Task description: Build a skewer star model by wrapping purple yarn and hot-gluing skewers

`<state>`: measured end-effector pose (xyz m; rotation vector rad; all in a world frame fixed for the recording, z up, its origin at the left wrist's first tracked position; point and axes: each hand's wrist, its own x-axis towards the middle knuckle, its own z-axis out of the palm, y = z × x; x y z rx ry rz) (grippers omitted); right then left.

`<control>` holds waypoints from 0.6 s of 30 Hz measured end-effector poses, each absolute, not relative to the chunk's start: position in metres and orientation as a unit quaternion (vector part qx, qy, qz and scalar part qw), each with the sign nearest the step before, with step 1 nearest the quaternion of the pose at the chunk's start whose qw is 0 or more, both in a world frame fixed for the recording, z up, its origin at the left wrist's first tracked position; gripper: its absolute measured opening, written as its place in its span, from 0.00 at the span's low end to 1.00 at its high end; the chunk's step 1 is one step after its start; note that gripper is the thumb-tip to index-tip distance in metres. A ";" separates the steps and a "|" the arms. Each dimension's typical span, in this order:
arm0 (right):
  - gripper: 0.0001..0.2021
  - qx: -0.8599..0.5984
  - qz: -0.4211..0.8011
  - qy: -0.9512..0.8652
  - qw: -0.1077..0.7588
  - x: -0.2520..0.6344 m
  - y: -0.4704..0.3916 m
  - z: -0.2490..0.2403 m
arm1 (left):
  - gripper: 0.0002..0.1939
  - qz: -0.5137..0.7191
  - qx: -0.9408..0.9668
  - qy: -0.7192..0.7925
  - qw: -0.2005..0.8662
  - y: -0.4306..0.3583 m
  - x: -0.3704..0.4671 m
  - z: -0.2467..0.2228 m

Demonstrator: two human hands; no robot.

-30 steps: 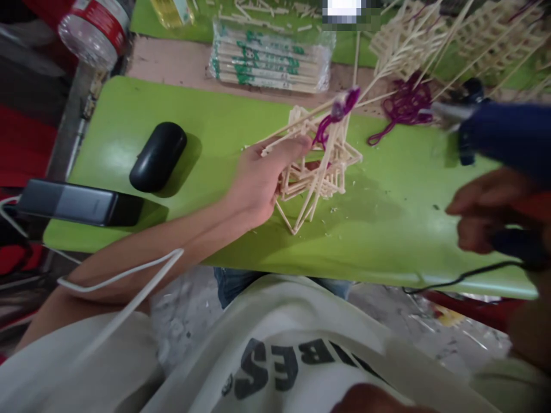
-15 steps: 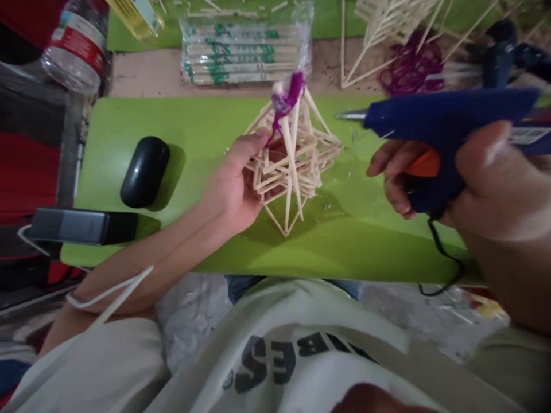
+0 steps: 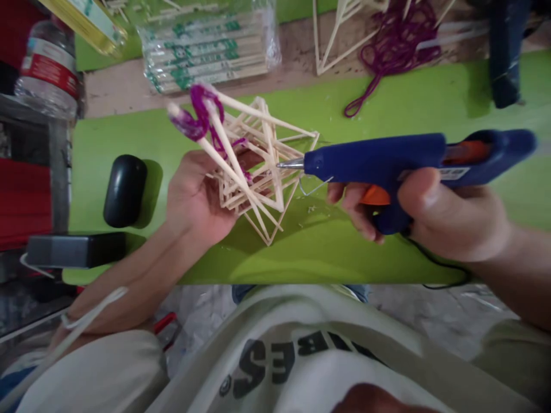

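Note:
My left hand [image 3: 198, 198] is closed around the left side of a lattice frame made of thin wooden sticks [image 3: 278, 150]; some of its fingers are hidden behind the sticks. Purple yarn [image 3: 196, 117] is wound on the stick ends at the frame's upper left. My right hand [image 3: 447, 212] grips a blue hot glue gun [image 3: 374, 158], with fingers by its orange trigger [image 3: 375, 195]. The gun's metal nozzle points left and overlaps the frame's right side in view; whether it touches a stick I cannot tell. A thin pale strand hangs beneath the nozzle.
Plastic-wrapped packs of sticks [image 3: 210, 49] lie at the back. A black mouse [image 3: 125, 190] and a dark box-shaped device [image 3: 76, 250] are on the green board's left. A bottle [image 3: 49, 69] stands far left. Loose purple yarn [image 3: 394, 43] and another stick frame [image 3: 338, 40] are behind.
The glue gun has moved left and down, bringing its nozzle to the stick frame. My left hand has turned the frame, and its yarn-wound end now leans left.

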<state>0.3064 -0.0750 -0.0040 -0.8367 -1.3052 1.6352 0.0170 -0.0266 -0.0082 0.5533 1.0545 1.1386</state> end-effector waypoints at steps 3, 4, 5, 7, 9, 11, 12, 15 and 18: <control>0.22 -0.334 0.657 -0.518 0.434 0.306 -0.076 -0.005 | 0.21 0.497 0.251 0.485 0.674 -0.026 0.015 -0.009; 0.22 -0.338 0.657 -0.514 0.436 0.305 -0.076 -0.004 | 0.19 0.490 0.251 0.491 0.675 -0.027 0.015 -0.009; 0.24 -0.346 0.657 -0.510 0.434 0.304 -0.076 -0.002 | 0.17 0.486 0.248 0.498 0.674 -0.027 0.014 -0.008; 0.28 -0.378 0.657 -0.504 0.414 0.301 -0.074 0.002 | 0.12 0.475 0.241 0.509 0.676 -0.028 0.012 -0.005; 0.32 -0.411 0.652 -0.501 0.395 0.298 -0.072 0.006 | 0.09 0.458 0.241 0.511 0.686 -0.030 0.012 -0.002; 0.33 -0.419 0.644 -0.500 0.400 0.296 -0.070 0.008 | 0.08 0.456 0.245 0.503 0.692 -0.030 0.012 0.000; 0.34 -0.419 0.642 -0.501 0.402 0.296 -0.070 0.008 | 0.08 0.460 0.246 0.498 0.693 -0.030 0.012 0.000; 0.36 -0.420 0.638 -0.512 0.392 0.296 -0.071 0.007 | 0.09 0.464 0.249 0.496 0.690 -0.030 0.013 0.000; 0.37 -0.432 0.638 -0.516 0.374 0.297 -0.073 0.007 | 0.08 0.446 0.249 0.509 0.693 -0.030 0.011 0.001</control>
